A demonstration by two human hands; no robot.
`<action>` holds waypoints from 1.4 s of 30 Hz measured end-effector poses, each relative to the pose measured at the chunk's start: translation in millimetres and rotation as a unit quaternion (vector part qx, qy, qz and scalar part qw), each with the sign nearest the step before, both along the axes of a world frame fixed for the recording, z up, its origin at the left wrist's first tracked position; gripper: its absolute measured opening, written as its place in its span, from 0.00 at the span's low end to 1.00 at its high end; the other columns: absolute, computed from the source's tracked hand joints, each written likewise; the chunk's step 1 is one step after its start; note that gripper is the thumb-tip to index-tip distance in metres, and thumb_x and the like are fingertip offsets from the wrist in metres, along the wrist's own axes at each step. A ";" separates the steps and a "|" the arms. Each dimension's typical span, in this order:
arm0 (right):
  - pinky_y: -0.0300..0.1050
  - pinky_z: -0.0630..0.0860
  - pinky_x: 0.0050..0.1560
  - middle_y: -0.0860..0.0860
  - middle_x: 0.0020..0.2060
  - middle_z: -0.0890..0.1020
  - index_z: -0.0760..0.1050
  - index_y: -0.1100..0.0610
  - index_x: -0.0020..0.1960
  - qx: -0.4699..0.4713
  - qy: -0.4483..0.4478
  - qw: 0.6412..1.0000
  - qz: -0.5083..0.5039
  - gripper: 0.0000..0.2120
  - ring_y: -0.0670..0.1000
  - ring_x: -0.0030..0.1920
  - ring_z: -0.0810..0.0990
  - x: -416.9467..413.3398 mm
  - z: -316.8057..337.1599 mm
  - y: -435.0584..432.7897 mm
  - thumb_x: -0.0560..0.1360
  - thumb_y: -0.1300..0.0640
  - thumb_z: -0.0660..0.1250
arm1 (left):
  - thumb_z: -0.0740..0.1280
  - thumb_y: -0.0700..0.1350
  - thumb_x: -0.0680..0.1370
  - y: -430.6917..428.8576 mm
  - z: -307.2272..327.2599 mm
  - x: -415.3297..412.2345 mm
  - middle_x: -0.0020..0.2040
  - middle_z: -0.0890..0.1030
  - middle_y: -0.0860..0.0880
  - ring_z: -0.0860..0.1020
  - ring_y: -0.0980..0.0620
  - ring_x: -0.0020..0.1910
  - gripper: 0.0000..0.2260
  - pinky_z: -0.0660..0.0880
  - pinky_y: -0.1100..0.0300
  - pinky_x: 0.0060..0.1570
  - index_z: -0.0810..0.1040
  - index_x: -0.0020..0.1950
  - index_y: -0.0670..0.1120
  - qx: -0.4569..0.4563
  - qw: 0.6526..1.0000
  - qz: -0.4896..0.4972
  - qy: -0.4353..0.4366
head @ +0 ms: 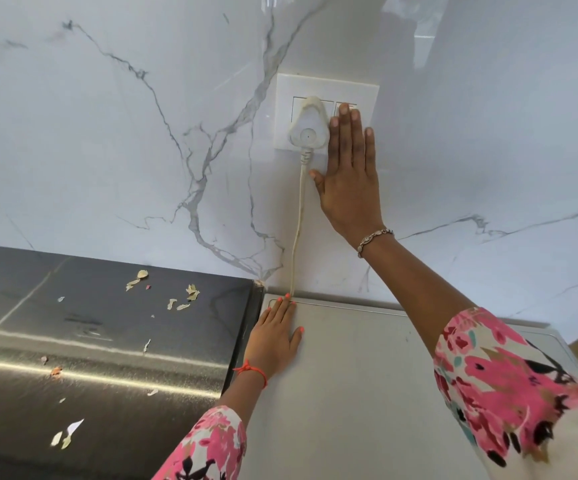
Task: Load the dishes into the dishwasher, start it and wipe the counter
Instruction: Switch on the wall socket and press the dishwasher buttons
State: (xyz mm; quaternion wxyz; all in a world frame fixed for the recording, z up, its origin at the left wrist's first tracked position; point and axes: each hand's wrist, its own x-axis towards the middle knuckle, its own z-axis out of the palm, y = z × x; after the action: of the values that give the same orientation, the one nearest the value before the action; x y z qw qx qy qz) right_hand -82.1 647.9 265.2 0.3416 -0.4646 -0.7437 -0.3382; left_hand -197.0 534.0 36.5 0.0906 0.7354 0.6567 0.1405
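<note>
A white socket plate (327, 85) is set in the marble wall, with a white plug (309, 125) in it and a white cord (298, 220) hanging down behind the grey dishwasher top (350, 375). My right hand (348, 174) lies flat against the plate, fingers straight, fingertips on the switch (349, 106) to the right of the plug. My left hand (275, 336) rests flat on the dishwasher top's back left corner, fingers straight, holding nothing.
A dark glossy counter (107, 341) to the left of the dishwasher top carries several scattered pale food scraps (190, 294). The white marble wall (142, 133) rises straight behind both surfaces.
</note>
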 end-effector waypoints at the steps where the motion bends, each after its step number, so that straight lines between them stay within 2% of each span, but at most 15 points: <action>1: 0.50 0.44 0.74 0.61 0.73 0.59 0.54 0.65 0.74 -0.009 -0.001 1.000 -0.005 0.29 0.59 0.74 0.56 -0.4 -1.5 -2.3 0.79 0.50 0.57 | 0.48 0.55 0.81 -0.2 0.7 0.3 0.77 0.46 0.50 0.46 0.52 0.76 0.26 0.40 0.61 0.72 0.47 0.77 0.46 0.001 1.000 0.001 -0.002; 5: 0.50 0.43 0.74 0.61 0.75 0.55 0.50 0.65 0.75 -0.065 -0.012 0.998 -0.013 0.33 0.58 0.75 0.52 3.4 -16.7 -13.2 0.78 0.50 0.59 | 0.48 0.55 0.81 -0.7 1.8 0.4 0.77 0.47 0.50 0.46 0.52 0.76 0.26 0.40 0.61 0.72 0.48 0.76 0.46 0.001 1.000 0.001 0.000; 10: 0.52 0.50 0.75 0.61 0.75 0.52 0.48 0.66 0.75 -0.178 -0.033 0.983 -0.016 0.35 0.58 0.76 0.50 13.6 -54.8 -35.6 0.77 0.48 0.58 | 0.49 0.53 0.82 -4.2 1.9 2.0 0.77 0.54 0.47 0.51 0.50 0.76 0.24 0.45 0.59 0.74 0.54 0.75 0.44 0.002 1.000 -0.003 -0.007; 12: 0.52 0.50 0.74 0.61 0.75 0.50 0.47 0.66 0.75 -0.246 -0.062 0.967 -0.018 0.34 0.58 0.76 0.49 21.3 -72.4 -51.9 0.78 0.49 0.57 | 0.50 0.51 0.82 -12.5 3.5 2.6 0.76 0.57 0.47 0.52 0.50 0.76 0.23 0.46 0.59 0.74 0.56 0.75 0.43 0.001 1.000 -0.010 -0.008; 15: 0.50 0.47 0.75 0.60 0.76 0.48 0.49 0.65 0.75 -0.384 -0.121 0.915 -0.028 0.29 0.56 0.76 0.47 35.7 -98.4 -90.8 0.81 0.49 0.50 | 0.51 0.48 0.82 -38.9 9.7 4.6 0.75 0.58 0.46 0.53 0.49 0.76 0.21 0.46 0.60 0.73 0.58 0.74 0.42 -0.005 0.999 -0.029 -0.024; 19: 0.48 0.55 0.72 0.62 0.72 0.60 0.65 0.66 0.68 -0.498 -0.138 0.856 -0.033 0.23 0.56 0.74 0.57 57.8 -127.5 -164.2 0.82 0.50 0.48 | 0.53 0.48 0.81 -96.0 17.0 8.4 0.74 0.61 0.47 0.56 0.50 0.74 0.21 0.48 0.61 0.73 0.60 0.72 0.42 -0.003 1.000 -0.019 -0.012; 22: 0.47 0.63 0.66 0.60 0.65 0.70 0.70 0.63 0.63 -0.548 -0.105 0.829 -0.043 0.21 0.55 0.68 0.66 74.4 -147.5 -223.5 0.82 0.50 0.49 | 0.55 0.48 0.80 -144.9 18.9 14.3 0.74 0.61 0.48 0.56 0.51 0.74 0.21 0.49 0.61 0.72 0.61 0.72 0.43 -0.015 1.000 -0.019 -0.016; 27: 0.46 0.66 0.62 0.56 0.61 0.72 0.69 0.61 0.62 -0.569 -0.055 0.819 -0.053 0.18 0.55 0.64 0.68 99.7 -176.1 -331.1 0.82 0.51 0.49 | 0.57 0.48 0.79 -238.2 20.1 29.5 0.72 0.64 0.48 0.58 0.51 0.74 0.20 0.52 0.61 0.71 0.65 0.69 0.44 -0.018 0.999 -0.021 -0.027; 32: 0.46 0.65 0.64 0.56 0.64 0.70 0.67 0.60 0.63 -0.527 -0.018 0.850 -0.021 0.17 0.55 0.66 0.66 117.8 -195.5 -441.0 0.81 0.52 0.49 | 0.58 0.49 0.78 -345.7 12.5 43.8 0.72 0.65 0.46 0.59 0.50 0.73 0.21 0.53 0.60 0.71 0.66 0.69 0.42 -0.005 0.999 -0.015 -0.031; 34: 0.48 0.65 0.64 0.57 0.63 0.71 0.69 0.61 0.62 -0.511 -0.015 0.859 -0.019 0.24 0.57 0.65 0.67 123.0 -198.2 -482.1 0.79 0.49 0.42 | 0.58 0.50 0.77 -386.9 9.0 46.5 0.71 0.67 0.44 0.62 0.48 0.73 0.22 0.54 0.58 0.71 0.68 0.68 0.41 0.001 0.999 -0.014 -0.031; 36: 0.51 0.68 0.61 0.59 0.59 0.74 0.71 0.62 0.58 -0.495 -0.008 0.869 -0.001 0.34 0.59 0.62 0.71 127.7 -202.0 -520.7 0.72 0.46 0.35 | 0.56 0.51 0.75 -426.9 6.4 48.2 0.69 0.69 0.42 0.64 0.46 0.71 0.24 0.57 0.57 0.71 0.70 0.66 0.40 0.016 0.999 -0.010 -0.027; 39: 0.52 0.73 0.54 0.60 0.50 0.77 0.74 0.62 0.51 -0.488 -0.003 0.873 -0.006 0.28 0.61 0.54 0.76 136.0 -208.2 -575.5 0.73 0.49 0.39 | 0.55 0.52 0.76 -485.1 3.0 50.4 0.67 0.72 0.40 0.67 0.43 0.69 0.24 0.60 0.54 0.70 0.71 0.65 0.38 0.033 0.999 0.001 -0.029; 42: 0.53 0.76 0.55 0.60 0.52 0.78 0.76 0.63 0.52 -0.504 0.001 0.864 0.000 0.24 0.61 0.55 0.77 141.0 -211.4 -628.6 0.74 0.52 0.45 | 0.58 0.48 0.76 -540.5 0.8 50.1 0.69 0.69 0.40 0.65 0.43 0.71 0.22 0.60 0.51 0.71 0.69 0.67 0.38 0.038 0.999 -0.006 -0.034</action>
State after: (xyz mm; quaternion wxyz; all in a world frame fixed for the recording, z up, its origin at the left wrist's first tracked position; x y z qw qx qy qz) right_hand 58.9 19.4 53.7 0.0613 -0.5736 -0.8126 0.0832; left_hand -146.9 -6.6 37.3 0.0860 0.7371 0.6430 0.1893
